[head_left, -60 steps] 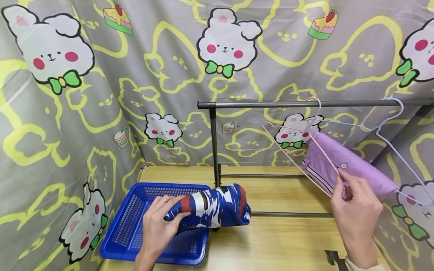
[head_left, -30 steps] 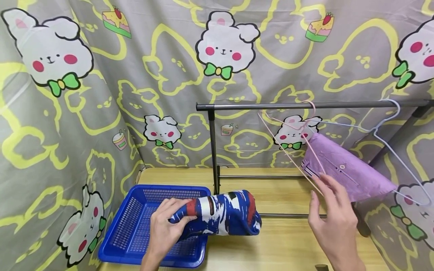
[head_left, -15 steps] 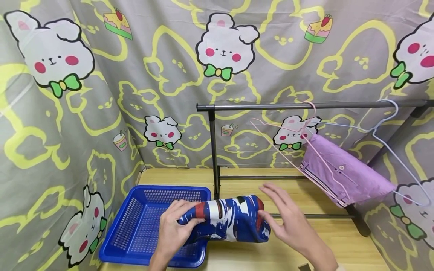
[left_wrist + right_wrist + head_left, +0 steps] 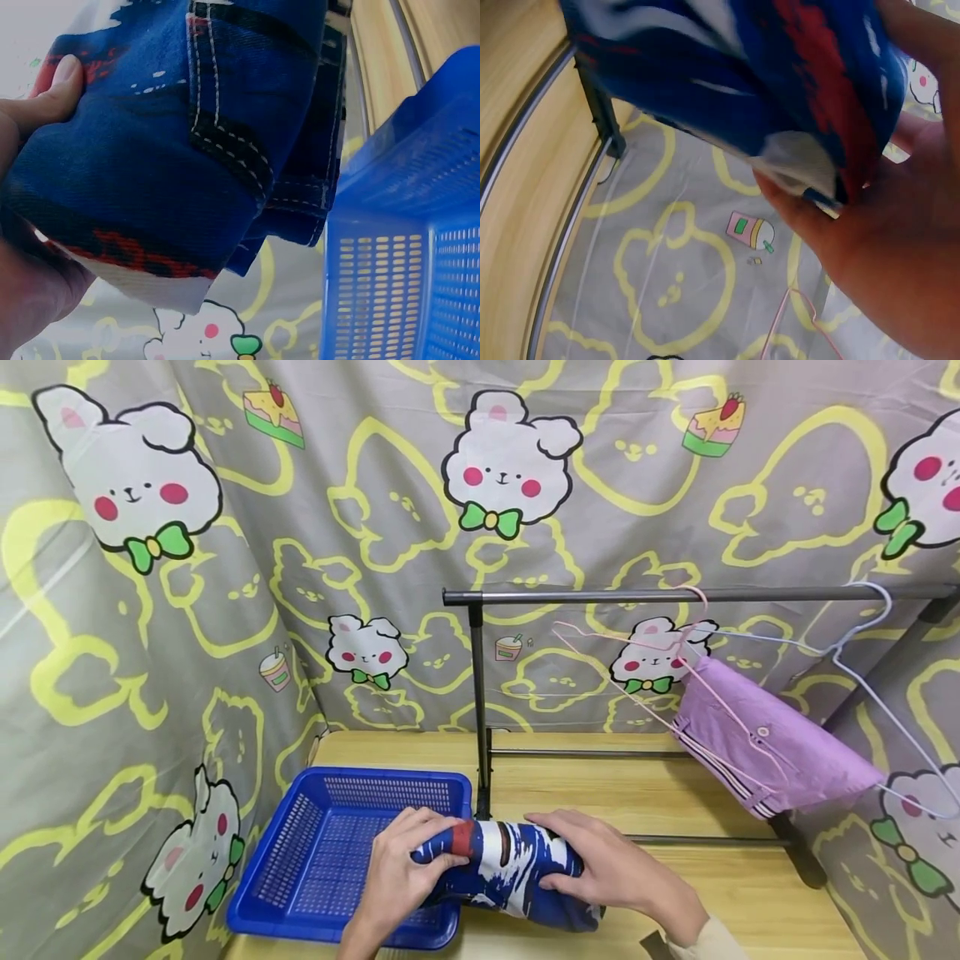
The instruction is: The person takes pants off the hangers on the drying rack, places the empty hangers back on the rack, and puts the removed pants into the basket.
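Observation:
Folded blue pants (image 4: 498,860) with white and red print are held between both hands, above the right side of a blue basket. My left hand (image 4: 401,864) pinches their left end, thumb in front. At the other end, my right hand (image 4: 600,864) grips the cloth with its thumb on the near face and its fingers over the top. Pale stitching shows on the pants (image 4: 165,165) in the left wrist view. In the right wrist view, the cloth (image 4: 742,82) lies between thumb and fingers, somewhat blurred.
A dark metal rail (image 4: 585,597) carries a pink hanger (image 4: 684,639) and a pale blue hanger (image 4: 836,649). A purple garment (image 4: 780,735) hangs folded over the blue one. The basket (image 4: 330,931) stands left of the rack on a wooden surface (image 4: 675,893); patterned curtains surround it.
My right hand has let go of the pink hanger, moved left and down, and taken the right end of the pants. The pants have shifted right and lower. The pink hanger has swung slightly.

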Demonstrator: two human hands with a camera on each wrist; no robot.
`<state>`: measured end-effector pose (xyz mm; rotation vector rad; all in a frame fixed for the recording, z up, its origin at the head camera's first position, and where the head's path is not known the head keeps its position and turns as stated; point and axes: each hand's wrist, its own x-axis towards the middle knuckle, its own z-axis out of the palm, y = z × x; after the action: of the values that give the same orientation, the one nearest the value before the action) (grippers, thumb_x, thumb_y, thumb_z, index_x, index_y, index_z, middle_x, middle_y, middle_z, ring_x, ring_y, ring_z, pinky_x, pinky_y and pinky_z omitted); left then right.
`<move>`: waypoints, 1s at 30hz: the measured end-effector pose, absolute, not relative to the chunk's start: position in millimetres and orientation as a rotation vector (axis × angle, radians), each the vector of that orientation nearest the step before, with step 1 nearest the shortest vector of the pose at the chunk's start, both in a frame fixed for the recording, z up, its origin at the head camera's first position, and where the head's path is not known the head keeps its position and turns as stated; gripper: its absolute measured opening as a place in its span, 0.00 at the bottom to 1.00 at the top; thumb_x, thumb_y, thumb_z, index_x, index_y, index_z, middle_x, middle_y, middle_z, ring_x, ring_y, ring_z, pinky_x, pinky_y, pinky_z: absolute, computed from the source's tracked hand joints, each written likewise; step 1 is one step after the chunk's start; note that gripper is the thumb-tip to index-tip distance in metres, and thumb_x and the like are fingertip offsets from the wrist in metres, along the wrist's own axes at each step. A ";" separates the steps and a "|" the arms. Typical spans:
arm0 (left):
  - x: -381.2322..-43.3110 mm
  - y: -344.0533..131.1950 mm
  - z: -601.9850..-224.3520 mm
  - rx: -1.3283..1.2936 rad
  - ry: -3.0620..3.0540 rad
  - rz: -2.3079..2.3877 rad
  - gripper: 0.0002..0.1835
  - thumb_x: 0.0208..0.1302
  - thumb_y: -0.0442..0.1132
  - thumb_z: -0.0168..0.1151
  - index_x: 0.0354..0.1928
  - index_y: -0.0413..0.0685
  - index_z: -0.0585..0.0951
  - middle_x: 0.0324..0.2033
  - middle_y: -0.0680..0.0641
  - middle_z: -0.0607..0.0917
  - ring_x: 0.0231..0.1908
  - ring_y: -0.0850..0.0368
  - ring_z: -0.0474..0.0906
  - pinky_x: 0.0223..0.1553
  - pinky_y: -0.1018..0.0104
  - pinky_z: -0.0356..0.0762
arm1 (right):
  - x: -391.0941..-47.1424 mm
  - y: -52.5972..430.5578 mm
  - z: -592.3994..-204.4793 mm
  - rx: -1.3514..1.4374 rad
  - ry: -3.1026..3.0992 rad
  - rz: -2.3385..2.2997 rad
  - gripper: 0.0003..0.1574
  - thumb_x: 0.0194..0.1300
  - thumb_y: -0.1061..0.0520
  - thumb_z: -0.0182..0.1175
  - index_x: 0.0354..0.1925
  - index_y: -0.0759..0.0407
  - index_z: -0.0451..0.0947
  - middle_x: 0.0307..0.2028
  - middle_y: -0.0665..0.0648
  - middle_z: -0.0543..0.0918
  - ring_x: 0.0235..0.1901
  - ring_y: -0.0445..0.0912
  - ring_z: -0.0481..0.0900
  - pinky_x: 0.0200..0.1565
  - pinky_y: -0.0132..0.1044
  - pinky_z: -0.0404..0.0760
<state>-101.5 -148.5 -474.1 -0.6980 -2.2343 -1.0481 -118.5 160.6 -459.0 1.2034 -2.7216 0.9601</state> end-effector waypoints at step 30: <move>-112.9 -211.0 -440.7 -0.813 -2.780 -0.434 0.41 0.38 0.43 0.89 0.61 0.58 0.82 0.51 0.49 0.87 0.52 0.49 0.83 0.55 0.44 0.79 | -138.5 87.5 -461.0 1.272 -2.351 0.752 0.29 0.55 0.53 0.77 0.55 0.52 0.82 0.45 0.50 0.87 0.42 0.41 0.85 0.37 0.37 0.85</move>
<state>-112.9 -211.0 -440.7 -0.8129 -2.7799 -0.4339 -138.5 87.5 -461.0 1.2721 -2.3509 0.7516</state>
